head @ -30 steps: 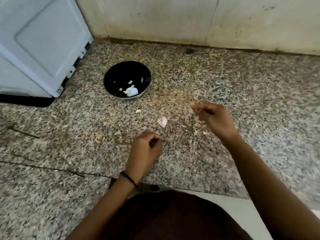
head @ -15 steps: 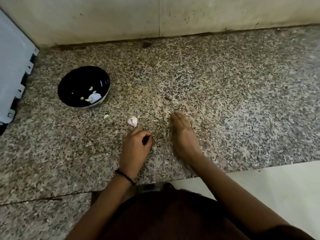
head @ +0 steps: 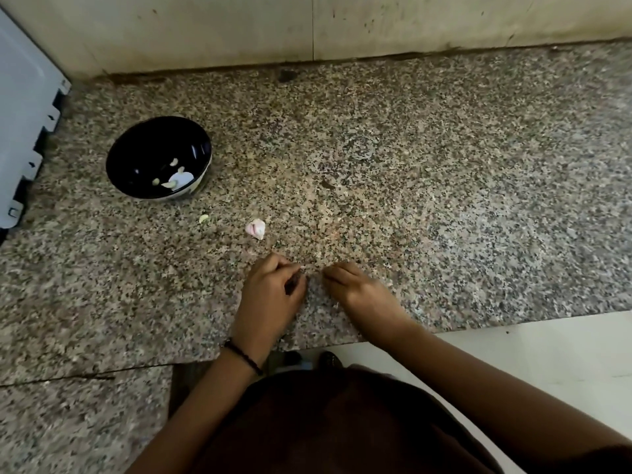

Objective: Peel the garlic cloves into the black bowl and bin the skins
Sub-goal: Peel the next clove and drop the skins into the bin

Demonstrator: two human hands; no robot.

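The black bowl (head: 118,165) stands on the speckled stone counter at the left, with a few peeled garlic cloves (head: 174,162) and a pale scrap in it. A pinkish garlic clove (head: 255,228) lies on the counter right of the bowl, and a small pale bit (head: 203,218) lies nearer the bowl. My left hand (head: 273,289) is below the clove, curled into a loose fist; anything inside it is hidden. My right hand (head: 355,289) is just beside it, its bent fingertips touching the counter and pointing at the left hand.
A white appliance panel (head: 24,124) stands at the far left edge. A pale wall (head: 307,25) runs along the back. The counter's front edge (head: 478,323) is close below my hands, with white floor beyond it.
My right hand has slid left along the counter until its fingertips are almost at the left fist. The left hand has stayed curled. The view has shifted right, so the bowl sits further left.
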